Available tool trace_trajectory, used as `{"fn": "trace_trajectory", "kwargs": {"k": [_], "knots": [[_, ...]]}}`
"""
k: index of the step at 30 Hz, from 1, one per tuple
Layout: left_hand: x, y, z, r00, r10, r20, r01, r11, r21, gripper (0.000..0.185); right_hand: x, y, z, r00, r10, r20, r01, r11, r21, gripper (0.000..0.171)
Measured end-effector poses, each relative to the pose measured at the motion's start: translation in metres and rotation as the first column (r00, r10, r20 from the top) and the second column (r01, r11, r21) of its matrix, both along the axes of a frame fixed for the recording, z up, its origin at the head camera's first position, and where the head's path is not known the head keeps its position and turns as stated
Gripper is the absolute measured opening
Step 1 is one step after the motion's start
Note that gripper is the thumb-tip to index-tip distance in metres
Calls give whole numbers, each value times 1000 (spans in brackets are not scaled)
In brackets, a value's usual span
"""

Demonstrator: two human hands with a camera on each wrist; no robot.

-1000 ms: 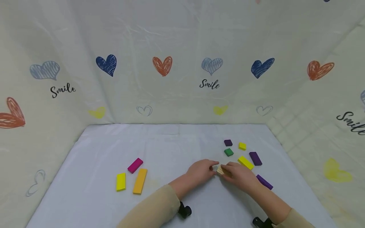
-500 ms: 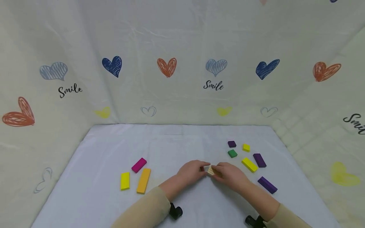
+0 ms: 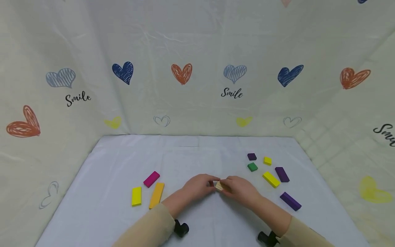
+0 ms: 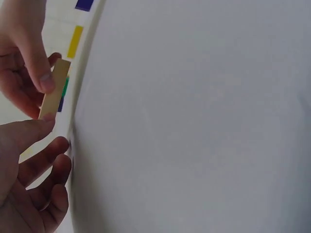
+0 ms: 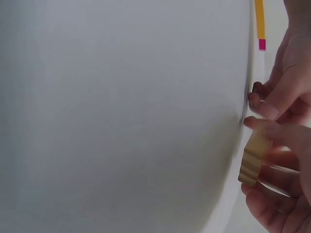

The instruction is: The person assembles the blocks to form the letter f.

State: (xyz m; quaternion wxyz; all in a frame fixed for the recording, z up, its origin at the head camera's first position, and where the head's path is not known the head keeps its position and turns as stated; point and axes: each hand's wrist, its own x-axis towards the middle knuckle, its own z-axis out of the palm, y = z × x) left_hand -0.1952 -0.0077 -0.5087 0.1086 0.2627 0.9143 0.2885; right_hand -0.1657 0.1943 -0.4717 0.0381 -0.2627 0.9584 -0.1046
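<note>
On the left side of a white-covered tabletop, a yellow block, a magenta block and an orange block lie loose, nearer the left edge than the right. A person's left hand has its thumb at one end of a plain wooden block, a little right of the tabletop's middle; whether that grip closes cannot be told, the forefinger's part being hidden. The right hand pinches the same block between thumb and fingers, its grip narrow. Toward the far right corner lie a small dark purple block, a green block and a small yellow block; closer in are a long yellow block and a purple block, with a second purple block toward the right edge. Handling of the wooden piece appears midway: it is not yet released. The coloured blocks lie out of both hands, in two loose groups, so nothing looks finished.
</note>
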Motion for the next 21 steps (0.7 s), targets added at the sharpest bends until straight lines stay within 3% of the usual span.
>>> {"fn": "trace_trajectory", "kwargs": {"k": [11, 17, 21], "knots": [[3, -23, 2, 999, 1, 36, 0, 999, -48, 39, -1, -26, -2, 995, -28, 95, 33, 998, -52, 32], [5, -32, 0, 1000, -20, 10, 21, 996, -84, 37, 1, -37, -2, 980, -58, 191, 76, 993, -89, 32], [7, -38, 0, 1000, -21, 20, 23, 995, -101, 37, 3, -42, -4, 976, -63, 209, 86, 991, -102, 32]]}}
